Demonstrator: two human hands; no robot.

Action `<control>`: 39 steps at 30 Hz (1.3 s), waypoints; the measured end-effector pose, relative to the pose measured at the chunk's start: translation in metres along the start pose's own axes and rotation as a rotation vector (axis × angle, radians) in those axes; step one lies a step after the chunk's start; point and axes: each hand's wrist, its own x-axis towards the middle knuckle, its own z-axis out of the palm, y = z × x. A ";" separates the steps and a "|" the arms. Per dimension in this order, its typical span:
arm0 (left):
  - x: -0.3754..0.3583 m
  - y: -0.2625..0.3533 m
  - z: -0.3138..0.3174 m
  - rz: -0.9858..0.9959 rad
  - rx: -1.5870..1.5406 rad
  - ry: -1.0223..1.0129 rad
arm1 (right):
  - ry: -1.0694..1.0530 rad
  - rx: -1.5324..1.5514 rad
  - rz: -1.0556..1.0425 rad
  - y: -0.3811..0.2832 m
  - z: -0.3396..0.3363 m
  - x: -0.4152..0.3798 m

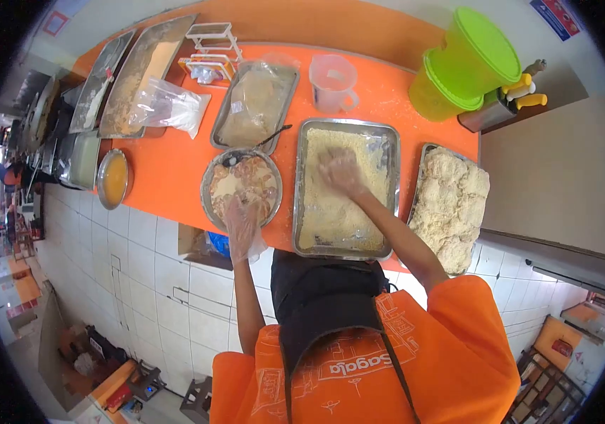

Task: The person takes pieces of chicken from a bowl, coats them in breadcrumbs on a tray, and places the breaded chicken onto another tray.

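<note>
My left hand point(243, 220), in a clear plastic glove, reaches over the near rim of a round metal bowl point(277, 201). Its fingers look stretched out and touch the raw meat pieces point(254, 185), which have pale powder on them. A dark-handled utensil point(274, 136) leans out at the bowl's far side. Over the pale crumbs point(331, 219) in a rectangular metal tray point(300, 244), my right hand point(341, 172) is smeared by motion. Whether those fingers are open or closed cannot be made out.
Crumb-coated pieces point(449, 201) fill a tray at right. Behind are a clear measuring jug point(333, 81), a plastic-covered tray point(253, 106) and green tubs point(483, 46). To the left are a bag of white powder point(172, 106) and a bowl of yellow-orange liquid point(114, 180) near the counter edge.
</note>
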 end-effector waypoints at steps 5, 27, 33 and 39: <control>0.015 0.009 -0.013 -0.087 -0.056 -0.206 | -0.030 0.026 0.052 0.000 0.019 -0.005; 0.005 0.013 0.013 -0.003 -0.194 -0.193 | -0.013 0.045 -0.040 -0.019 0.024 0.008; 0.009 -0.011 0.029 0.207 -0.143 -0.167 | 0.169 -0.193 -0.295 0.009 0.056 0.011; 0.020 0.011 0.000 -0.042 -0.198 -0.204 | -0.239 0.256 -0.322 0.031 0.041 -0.025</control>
